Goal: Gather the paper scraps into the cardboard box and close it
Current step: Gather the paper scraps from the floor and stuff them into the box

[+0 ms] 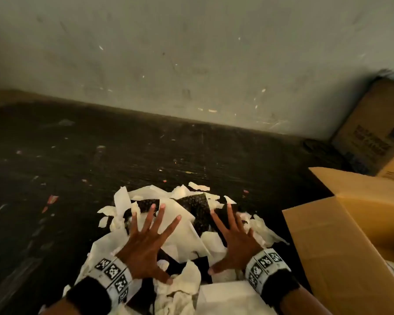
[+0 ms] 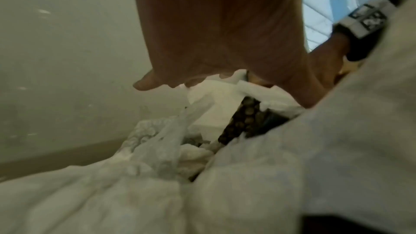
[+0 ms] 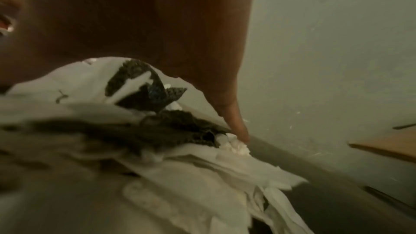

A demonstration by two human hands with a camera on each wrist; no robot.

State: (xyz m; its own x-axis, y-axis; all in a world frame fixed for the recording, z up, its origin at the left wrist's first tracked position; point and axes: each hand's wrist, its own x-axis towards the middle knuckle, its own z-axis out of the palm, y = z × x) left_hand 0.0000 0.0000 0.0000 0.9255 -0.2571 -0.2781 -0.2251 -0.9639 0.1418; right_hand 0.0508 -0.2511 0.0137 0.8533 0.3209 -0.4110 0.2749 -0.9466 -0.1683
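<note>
You can read nothing here: the dark print on the far cardboard box point(image 1: 371, 142) blurs, and your wristbands point(image 1: 114, 278) carry only square code markers.

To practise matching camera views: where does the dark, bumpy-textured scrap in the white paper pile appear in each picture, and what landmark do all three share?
Head: the dark bumpy-textured scrap lies at lower centre, between the spread fingertips of both hands.
Left wrist: right of centre, below the left hand.
Right wrist: centre-left, under the right hand.
Shared landmark: the scuffed pale wall behind the pile.
</note>
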